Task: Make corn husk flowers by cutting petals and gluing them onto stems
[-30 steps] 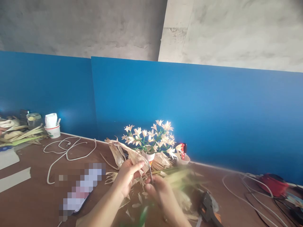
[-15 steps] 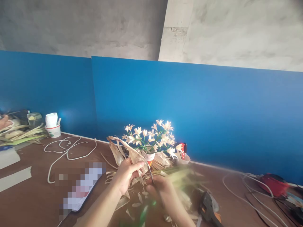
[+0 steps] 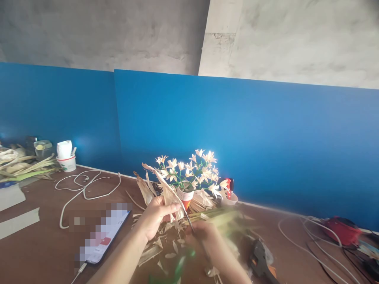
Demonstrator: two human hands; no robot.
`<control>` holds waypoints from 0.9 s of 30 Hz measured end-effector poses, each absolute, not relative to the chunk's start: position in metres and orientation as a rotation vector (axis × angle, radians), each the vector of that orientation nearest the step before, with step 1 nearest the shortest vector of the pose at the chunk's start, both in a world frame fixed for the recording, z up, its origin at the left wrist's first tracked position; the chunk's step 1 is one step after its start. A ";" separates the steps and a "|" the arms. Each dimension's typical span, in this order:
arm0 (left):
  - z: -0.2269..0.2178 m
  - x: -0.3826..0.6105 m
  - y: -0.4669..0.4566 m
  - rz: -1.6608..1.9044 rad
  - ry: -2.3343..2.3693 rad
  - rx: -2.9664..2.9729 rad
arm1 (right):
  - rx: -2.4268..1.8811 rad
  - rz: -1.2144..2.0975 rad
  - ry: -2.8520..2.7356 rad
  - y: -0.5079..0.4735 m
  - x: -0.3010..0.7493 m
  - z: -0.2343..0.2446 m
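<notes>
My left hand [image 3: 155, 219] is closed on a dry, pale corn husk [image 3: 169, 193], pinching it between thumb and fingers. The husk points up and left in front of a paper cup [image 3: 186, 199] that holds a bunch of cream flowers [image 3: 189, 171] on green stems. My right hand [image 3: 204, 236], slightly blurred, is wrapped round dark scissors [image 3: 188, 221]. Their narrow blades reach the right edge of the husk; the handles are mostly hidden. Loose husk scraps and petal-shaped pieces [image 3: 170, 255] lie beneath my hands.
A phone [image 3: 108, 240] on a cable lies left of my forearm. To the right are a black glue gun [image 3: 259, 258], white cables [image 3: 314, 240] and a red object [image 3: 343, 230]. Green and pale leaves [image 3: 220, 219] lie behind my right hand. A blue partition [image 3: 237, 126] borders the table.
The husk and my left hand have shifted slightly, the husk's tip moving right. My right hand and the scissors have moved a little right. A hand at the far left has left the view.
</notes>
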State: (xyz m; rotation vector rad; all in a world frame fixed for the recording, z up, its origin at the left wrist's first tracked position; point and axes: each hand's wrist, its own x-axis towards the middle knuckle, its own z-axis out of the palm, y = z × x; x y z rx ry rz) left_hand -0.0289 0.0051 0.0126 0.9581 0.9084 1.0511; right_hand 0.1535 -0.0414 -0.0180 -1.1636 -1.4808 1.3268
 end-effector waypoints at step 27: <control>0.023 -0.046 0.007 0.935 0.977 1.230 | -1.391 1.336 -1.641 -0.050 0.156 0.006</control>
